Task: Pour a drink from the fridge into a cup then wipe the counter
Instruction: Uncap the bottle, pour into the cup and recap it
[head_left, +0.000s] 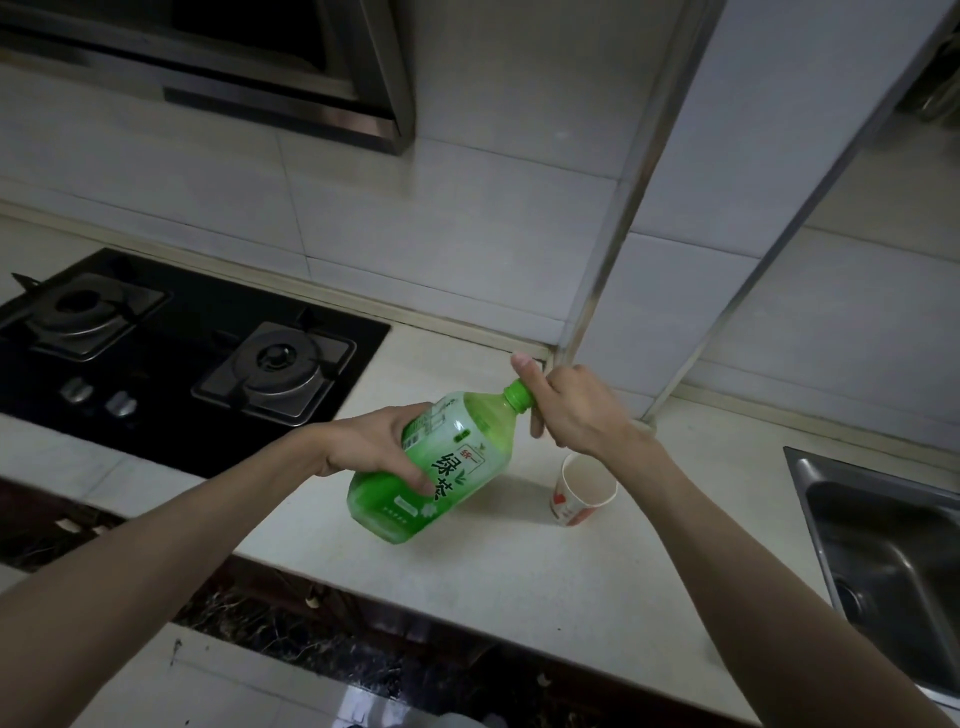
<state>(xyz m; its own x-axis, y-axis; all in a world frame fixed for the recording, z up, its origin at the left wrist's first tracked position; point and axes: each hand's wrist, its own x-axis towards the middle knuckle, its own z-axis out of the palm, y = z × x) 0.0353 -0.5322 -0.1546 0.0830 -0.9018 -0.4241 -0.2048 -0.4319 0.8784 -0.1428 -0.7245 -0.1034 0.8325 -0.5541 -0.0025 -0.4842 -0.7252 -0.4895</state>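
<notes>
Two hands busy | left hand (374, 447) grips tilted green bottle (441, 462) | right hand (566, 410) grips its cap (519, 393) | paper cup (584, 491) upright on desk (519, 582).

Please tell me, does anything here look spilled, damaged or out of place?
Nothing stands out. The bottle leans, but only because the left hand grips its body while the right hand holds its cap. The cup stands upright on the counter, and no liquid shows there.
</notes>
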